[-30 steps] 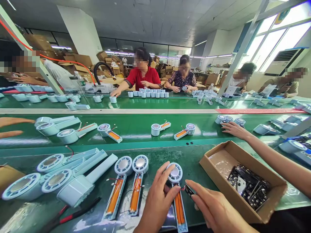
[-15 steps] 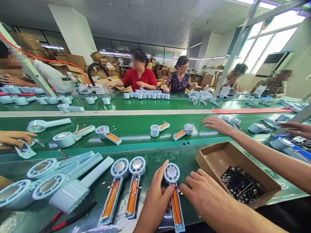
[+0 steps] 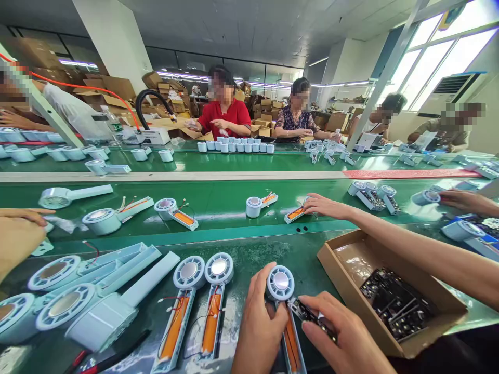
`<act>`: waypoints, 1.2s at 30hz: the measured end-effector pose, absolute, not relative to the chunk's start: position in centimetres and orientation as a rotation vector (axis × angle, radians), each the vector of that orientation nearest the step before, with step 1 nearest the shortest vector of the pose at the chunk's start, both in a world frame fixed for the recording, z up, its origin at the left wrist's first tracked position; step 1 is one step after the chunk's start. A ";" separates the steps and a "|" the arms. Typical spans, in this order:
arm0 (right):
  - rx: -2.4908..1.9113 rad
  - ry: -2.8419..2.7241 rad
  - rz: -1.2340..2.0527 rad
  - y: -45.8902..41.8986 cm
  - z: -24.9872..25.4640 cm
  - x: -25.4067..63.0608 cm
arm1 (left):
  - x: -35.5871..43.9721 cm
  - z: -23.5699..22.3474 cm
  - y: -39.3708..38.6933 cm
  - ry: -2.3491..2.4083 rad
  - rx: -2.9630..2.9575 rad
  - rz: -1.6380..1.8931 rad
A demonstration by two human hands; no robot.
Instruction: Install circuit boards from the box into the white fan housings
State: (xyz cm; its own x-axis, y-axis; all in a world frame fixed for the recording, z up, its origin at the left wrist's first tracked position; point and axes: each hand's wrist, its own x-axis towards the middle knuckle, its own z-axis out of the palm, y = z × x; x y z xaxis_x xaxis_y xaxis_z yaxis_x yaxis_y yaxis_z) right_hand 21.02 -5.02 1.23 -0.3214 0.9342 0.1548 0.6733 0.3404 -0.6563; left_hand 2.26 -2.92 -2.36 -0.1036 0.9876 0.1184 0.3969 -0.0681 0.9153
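Observation:
My left hand point(image 3: 257, 322) is wrapped round a light-blue handheld fan body point(image 3: 280, 283), its round head away from me. An orange battery point(image 3: 291, 337) lies in the fan's open handle. Between the fingers and thumb of my right hand point(image 3: 343, 330) is a black circuit board point(image 3: 306, 313), tilted, with one end at the neck of the fan, over the handle. Whether the board touches the handle I cannot tell. To the left lie two similar fan bodies, one farther left point(image 3: 189, 272) and one nearer point(image 3: 219, 267), both with orange batteries and thin wires showing.
A cardboard box point(image 3: 351, 298) of black circuit boards point(image 3: 397, 301) stands at right. A co-worker's arm reaches over it, the hand point(image 3: 325, 206) at a fan on the green belt point(image 3: 218, 208). Several fan bodies point(image 3: 64, 306) crowd the left, beside another person's hand point(image 3: 19, 228).
The circuit board now shows in my right hand, which has turned over by the handle. The co-worker's hand at right has moved left onto a fan on the belt.

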 end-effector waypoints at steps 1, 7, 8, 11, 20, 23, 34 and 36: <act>-1.360 -2.095 0.629 -5.3 0.7 20.8 | 2.5 -2.6 -3.1 1.568 1.524 1.174; -1.241 -2.047 0.470 -6.2 -0.8 19.7 | 3.7 -4.0 -4.7 1.565 1.487 1.260; -1.229 -2.046 0.434 -6.2 -1.0 19.6 | 3.9 -4.0 -4.9 1.553 1.485 1.259; -1.187 -2.063 0.364 -6.3 -1.4 19.3 | 3.9 -3.7 -4.9 1.492 1.455 1.227; -1.304 -1.929 0.257 -7.3 -3.1 18.2 | 3.0 -2.7 -4.7 1.407 1.291 1.195; -1.301 -2.051 0.168 -7.4 -3.7 18.4 | 2.8 -2.6 -5.2 1.240 1.129 1.167; -1.295 -2.187 -0.080 -6.9 -3.7 18.0 | 2.2 -3.2 -5.5 1.228 1.212 1.158; -1.337 -2.203 -0.121 -6.9 -3.7 17.8 | 2.3 -3.6 -5.6 1.261 1.243 1.155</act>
